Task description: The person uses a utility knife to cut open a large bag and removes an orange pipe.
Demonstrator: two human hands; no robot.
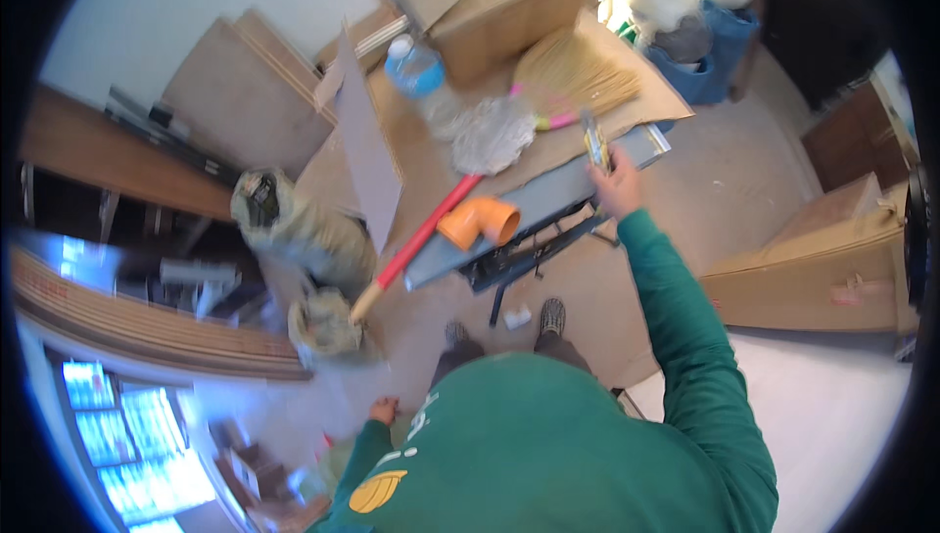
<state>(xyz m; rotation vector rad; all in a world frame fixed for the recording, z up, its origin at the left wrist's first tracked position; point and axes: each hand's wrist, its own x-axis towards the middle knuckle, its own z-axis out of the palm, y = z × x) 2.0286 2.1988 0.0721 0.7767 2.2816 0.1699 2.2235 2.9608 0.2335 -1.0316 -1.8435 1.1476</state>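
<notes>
My right hand is closed on a small yellow-and-grey hand tool, held up over the right end of a long grey board; its exact kind is blurred. My left hand hangs low beside my body, away from the table, its fingers too small and blurred to read. On the board sits an orange pipe elbow. A straw broom lies across the table, its red handle slanting toward the near left. Crumpled clear plastic covers part of the broom beside a large plastic bottle.
A big cardboard box stands at the back of the table. Stuffed sacks stand at left, near stacked boards. Another cardboard carton is at right, and a blue bag lies far right. Black metal legs show under the board.
</notes>
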